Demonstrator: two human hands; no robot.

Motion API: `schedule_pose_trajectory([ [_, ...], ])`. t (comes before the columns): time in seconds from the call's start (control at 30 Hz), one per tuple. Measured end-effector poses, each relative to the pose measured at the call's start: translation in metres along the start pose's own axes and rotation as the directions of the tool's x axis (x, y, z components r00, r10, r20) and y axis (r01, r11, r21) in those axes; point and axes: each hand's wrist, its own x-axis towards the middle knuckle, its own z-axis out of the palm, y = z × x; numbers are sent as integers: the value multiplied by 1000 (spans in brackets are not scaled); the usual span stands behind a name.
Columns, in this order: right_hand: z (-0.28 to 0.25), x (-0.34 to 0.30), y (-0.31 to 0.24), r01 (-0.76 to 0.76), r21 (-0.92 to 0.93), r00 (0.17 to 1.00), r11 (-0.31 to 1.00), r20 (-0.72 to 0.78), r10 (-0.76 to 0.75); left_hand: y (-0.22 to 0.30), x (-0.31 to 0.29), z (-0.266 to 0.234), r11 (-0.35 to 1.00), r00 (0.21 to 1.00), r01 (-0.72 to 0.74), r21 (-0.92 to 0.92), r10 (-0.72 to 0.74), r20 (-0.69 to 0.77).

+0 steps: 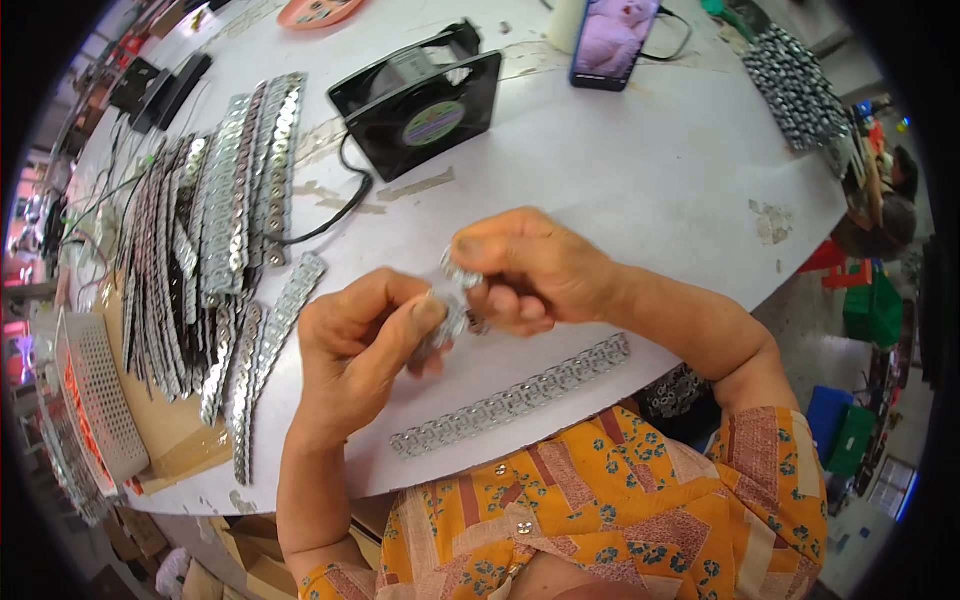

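Observation:
Both hands meet over the table's middle. My left hand (352, 345) is closed, its thumb pressed on a shiny silver, partly see-through linked piece (457, 318). Thumb and fingers of my right hand (540, 262) pinch the upper end of what looks like the same piece; the fingers hide much of it. On the table between my forearms lies a silver linked strip (510, 397), slanting up to the right. To the left is a big pile of similar metal strips (170, 270), with one strip (290, 310) lying at its near right side.
Beyond my hands stands a black square fan (425, 115) with its cable on the table. A phone (612, 42) leans upright farther back. A pink plate (318, 12) sits at the far edge, a white perforated basket (105, 400) at left, a stack of metal parts (795, 88) at far right.

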Motion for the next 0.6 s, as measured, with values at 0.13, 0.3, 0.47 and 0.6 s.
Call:
schedule_pose_trajectory([
  [0.13,7,4,-1,60,-251,975,966,-194,-110,-18,6,1,869,936,-261,419,335,-110],
  [0.3,10,2,-2,182,-694,905,697,-158,-394,-21,10,5,654,841,-397,644,540,-30],
  [0.47,11,6,10,267,-781,852,564,-81,-517,-30,11,12,472,730,-424,773,683,-18],
  [0.6,10,5,7,234,-732,877,640,-125,-463,-32,13,9,487,706,-431,759,706,-52],
])
